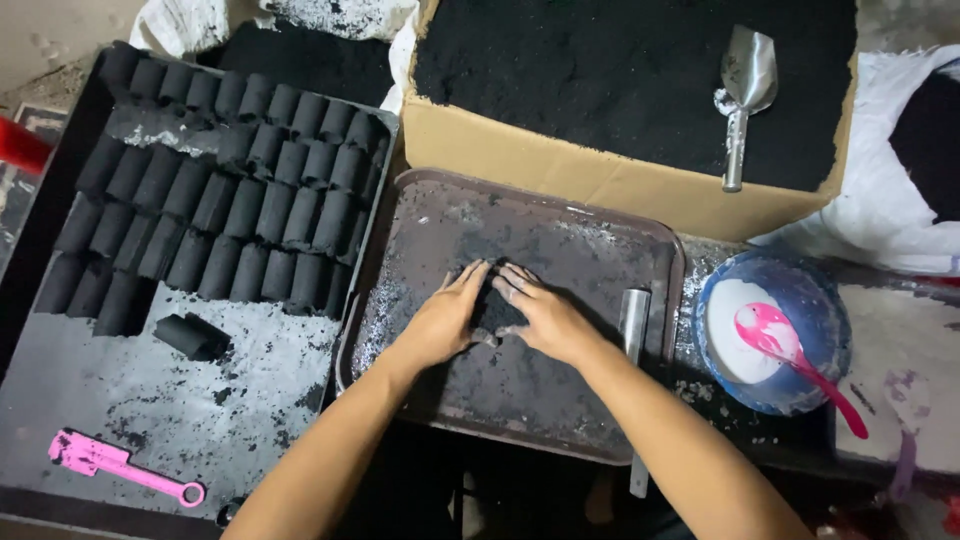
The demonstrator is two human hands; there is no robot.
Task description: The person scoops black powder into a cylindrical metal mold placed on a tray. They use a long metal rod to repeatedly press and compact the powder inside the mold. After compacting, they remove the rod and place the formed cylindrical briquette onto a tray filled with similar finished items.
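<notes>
Hands (pixel 495 315) cup black lump (pixel 493 308) | tray (pixel 560 420) dusted | box (pixel 560 160): black powder, scoop (pixel 745 85)

A brown cardboard box (pixel 560 165) stands open at the far side, its low flaps folded out and its whole inside dark with black powder. Left of the box, touching its corner, slumps a white woven sack (pixel 200 22), open-mouthed and also full of black stuff. Right of the box lies another white sack (pixel 885 200), crumpled against its side. No labels, signs or screens show.
</notes>
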